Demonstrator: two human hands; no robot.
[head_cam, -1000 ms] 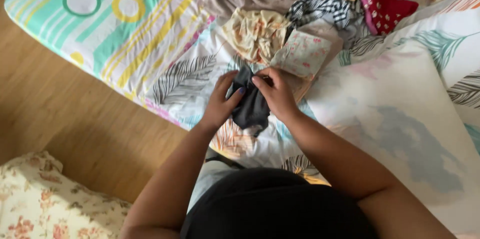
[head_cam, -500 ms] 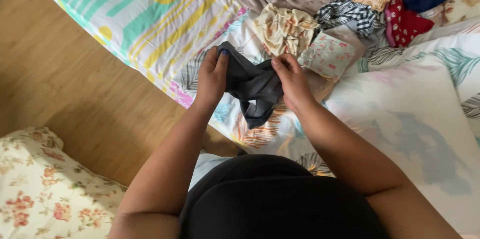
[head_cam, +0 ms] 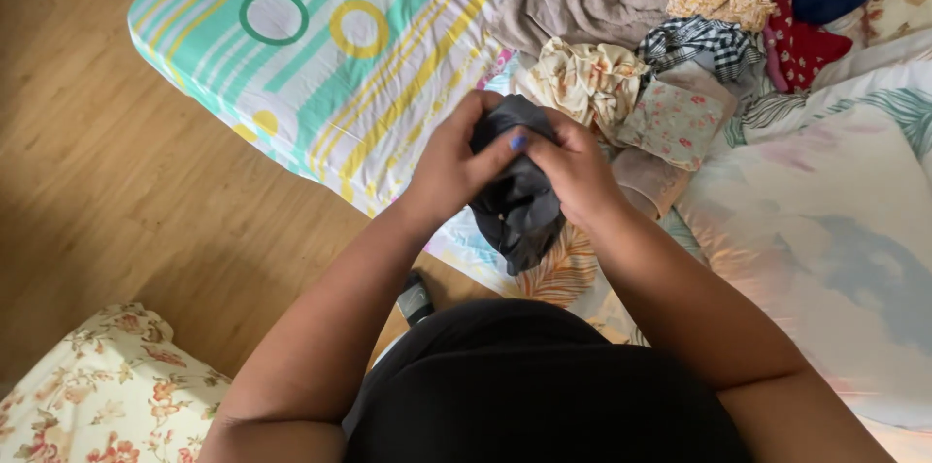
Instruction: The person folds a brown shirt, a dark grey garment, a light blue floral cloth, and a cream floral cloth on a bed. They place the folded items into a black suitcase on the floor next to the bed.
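The dark grey garment hangs bunched between both hands above the bed's edge, its long axis running down toward the person. The left hand and right hand both clench its top, equally near. Half a second earlier it was spread wider between them.

Dark grey garment of soft matt cloth, crumpled, striped bedsheet of smooth matt cotton-like fabric, floor of smooth wood with slight sheen, floral pillow of matt printed cloth
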